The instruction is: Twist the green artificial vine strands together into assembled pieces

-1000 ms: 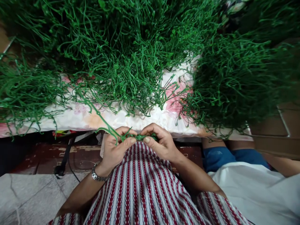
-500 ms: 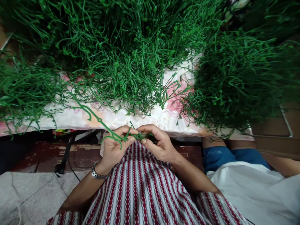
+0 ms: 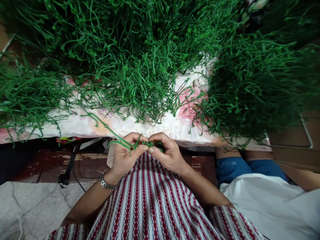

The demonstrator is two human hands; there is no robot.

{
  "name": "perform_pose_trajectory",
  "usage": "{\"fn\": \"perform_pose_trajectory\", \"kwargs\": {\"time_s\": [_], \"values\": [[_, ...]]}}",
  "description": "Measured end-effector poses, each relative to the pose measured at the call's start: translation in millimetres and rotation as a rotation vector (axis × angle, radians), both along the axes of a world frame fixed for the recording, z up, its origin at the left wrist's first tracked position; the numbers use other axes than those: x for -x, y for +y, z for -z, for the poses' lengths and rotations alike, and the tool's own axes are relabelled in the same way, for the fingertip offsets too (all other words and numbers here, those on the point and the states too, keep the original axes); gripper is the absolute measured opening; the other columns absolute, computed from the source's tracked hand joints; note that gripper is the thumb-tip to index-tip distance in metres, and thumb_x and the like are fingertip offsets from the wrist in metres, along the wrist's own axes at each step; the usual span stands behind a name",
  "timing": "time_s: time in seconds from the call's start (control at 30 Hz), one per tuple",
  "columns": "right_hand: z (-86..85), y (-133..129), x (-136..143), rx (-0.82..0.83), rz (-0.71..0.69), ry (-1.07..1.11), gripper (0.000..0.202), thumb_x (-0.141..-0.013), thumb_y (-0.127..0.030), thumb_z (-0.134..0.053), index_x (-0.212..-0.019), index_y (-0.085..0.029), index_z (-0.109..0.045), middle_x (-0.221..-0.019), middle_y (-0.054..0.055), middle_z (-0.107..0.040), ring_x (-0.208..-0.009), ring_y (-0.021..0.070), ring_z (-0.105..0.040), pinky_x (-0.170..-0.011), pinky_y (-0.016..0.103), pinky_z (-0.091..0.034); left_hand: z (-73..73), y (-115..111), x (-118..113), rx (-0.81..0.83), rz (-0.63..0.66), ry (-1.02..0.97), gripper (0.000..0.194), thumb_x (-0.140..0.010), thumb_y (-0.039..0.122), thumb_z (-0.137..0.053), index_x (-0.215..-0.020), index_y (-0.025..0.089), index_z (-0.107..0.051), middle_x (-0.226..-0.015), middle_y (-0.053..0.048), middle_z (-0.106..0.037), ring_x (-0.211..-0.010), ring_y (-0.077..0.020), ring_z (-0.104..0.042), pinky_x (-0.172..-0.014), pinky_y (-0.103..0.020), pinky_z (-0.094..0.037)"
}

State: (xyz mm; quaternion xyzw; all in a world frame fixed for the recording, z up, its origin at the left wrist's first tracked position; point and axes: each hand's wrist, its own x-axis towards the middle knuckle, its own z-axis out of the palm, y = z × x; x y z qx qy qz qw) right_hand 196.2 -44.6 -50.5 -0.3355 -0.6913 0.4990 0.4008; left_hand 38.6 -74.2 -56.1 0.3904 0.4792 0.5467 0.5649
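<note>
My left hand (image 3: pixel 122 155) and my right hand (image 3: pixel 168 154) meet fingertip to fingertip above my lap, both pinching the same thin green plastic stem (image 3: pixel 110 130). The stem runs up and to the left from my left hand toward the heap. A small green piece (image 3: pixel 151 144) sits between the thumbs and forefingers. My left wrist carries a metal watch (image 3: pixel 106 183). Just beyond my hands lies a big heap of green plastic stems (image 3: pixel 140 60) on a flowered cloth (image 3: pixel 175 125).
A second dark green heap (image 3: pixel 252 90) fills the right side. Another person's legs in blue shorts (image 3: pixel 235 168) and white cloth (image 3: pixel 275 203) sit at my right. A black cable (image 3: pixel 68 166) hangs at the left over a dark wooden board and grey floor (image 3: pixel 25 206).
The long stem has swung and drooped lower at the left as my fingers worked it. My hands have drawn slightly closer together, staying in the same place.
</note>
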Motion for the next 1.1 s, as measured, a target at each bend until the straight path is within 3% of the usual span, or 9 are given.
{"fn": "perform_pose_trajectory", "kwargs": {"time_s": [0.13,0.33,0.53,0.67,0.77,0.87,0.93,1.0,1.1], "values": [[-0.3,3,-2,0.017,-0.045,-0.007,0.010,-0.086,-0.023,-0.054,-0.094,-0.017,-0.055,-0.078,0.000,-0.057,-0.067,0.0093,-0.052,-0.064,0.022,-0.044,-1.5,0,8,-0.035,0.029,0.120,0.013,-0.071,0.015,-0.069,-0.083,0.018,-0.068,-0.074,-0.001,-0.066,-0.065,-0.0112,-0.059,-0.062,-0.020,-0.047],[-1.5,6,-6,0.110,-0.131,-0.035,0.013,-0.089,-0.027,-0.050,-0.091,-0.015,-0.055,-0.074,0.001,-0.057,-0.065,0.0099,-0.052,-0.062,0.022,-0.043,-16.3,6,18,-0.050,0.198,0.348,0.004,-0.072,0.019,-0.067,-0.073,0.015,-0.066,-0.063,0.000,-0.061,-0.055,-0.0098,-0.053,-0.053,-0.019,-0.041],[-2.1,6,-10,0.202,-0.133,-0.028,0.016,-0.089,-0.030,-0.051,-0.089,-0.015,-0.055,-0.071,-0.001,-0.053,-0.062,0.0090,-0.048,-0.060,0.021,-0.039,-13.9,8,22,0.006,0.258,0.308,0.015,-0.071,0.026,-0.068,-0.067,0.015,-0.059,-0.059,0.001,-0.052,-0.053,-0.0090,-0.043,-0.049,-0.020,-0.032],[3.2,3,-7,0.375,-0.015,0.193,0.020,-0.087,-0.037,-0.054,-0.088,-0.017,-0.053,-0.082,0.003,-0.058,-0.065,0.0096,-0.050,-0.060,0.022,-0.041,-9.2,5,27,0.009,0.269,0.159,0.014,-0.076,0.027,-0.063,-0.069,0.016,-0.058,-0.063,0.000,-0.050,-0.056,-0.0095,-0.044,-0.052,-0.021,-0.034],[6.4,1,-1,0.491,0.094,0.397,0.025,-0.083,-0.042,-0.056,-0.083,-0.018,-0.047,-0.094,0.005,-0.061,-0.052,0.0059,-0.040,-0.049,0.019,-0.035,-9.6,6,27,0.026,0.246,0.187,0.015,-0.075,0.026,-0.064,-0.068,0.015,-0.058,-0.062,0.001,-0.049,-0.055,-0.0087,-0.042,-0.051,-0.020,-0.034],[5.8,4,-2,0.584,0.126,0.510,0.030,-0.079,-0.046,-0.058,-0.080,-0.020,-0.042,-0.070,-0.001,-0.057,-0.044,0.0054,-0.029,-0.043,0.018,-0.028,-12.1,7,25,0.033,0.223,0.266,0.017,-0.068,0.027,-0.069,-0.064,0.015,-0.058,-0.059,0.000,-0.051,-0.053,-0.0090,-0.042,-0.048,-0.020,-0.034],[3.4,9,-10,0.559,0.169,0.542,0.030,-0.079,-0.046,-0.058,-0.079,-0.022,-0.041,-0.055,-0.006,-0.044,-0.043,0.0067,-0.029,-0.043,0.019,-0.029,-13.1,8,24,0.049,0.196,0.272,0.019,-0.066,0.029,-0.071,-0.063,0.014,-0.059,-0.058,-0.001,-0.052,-0.052,-0.0093,-0.042,-0.046,-0.019,-0.033],[-0.7,14,-22,0.433,0.278,0.517,0.025,-0.081,-0.043,-0.057,-0.081,-0.022,-0.043,-0.054,-0.007,-0.037,-0.044,0.0074,-0.031,-0.045,0.020,-0.032,-13.0,7,24,0.061,0.172,0.249,0.017,-0.068,0.028,-0.070,-0.064,0.014,-0.060,-0.058,-0.001,-0.052,-0.052,-0.0091,-0.043,-0.046,-0.019,-0.033],[-9.0,15,-31,0.178,0.307,0.221,0.016,-0.084,-0.037,-0.057,-0.085,-0.022,-0.051,-0.063,-0.003,-0.047,-0.051,0.0091,-0.042,-0.049,0.022,-0.038,-13.6,8,21,0.055,0.161,0.260,0.013,-0.069,0.025,-0.068,-0.067,0.014,-0.062,-0.059,-0.001,-0.054,-0.053,-0.0092,-0.045,-0.048,-0.019,-0.036]]}}
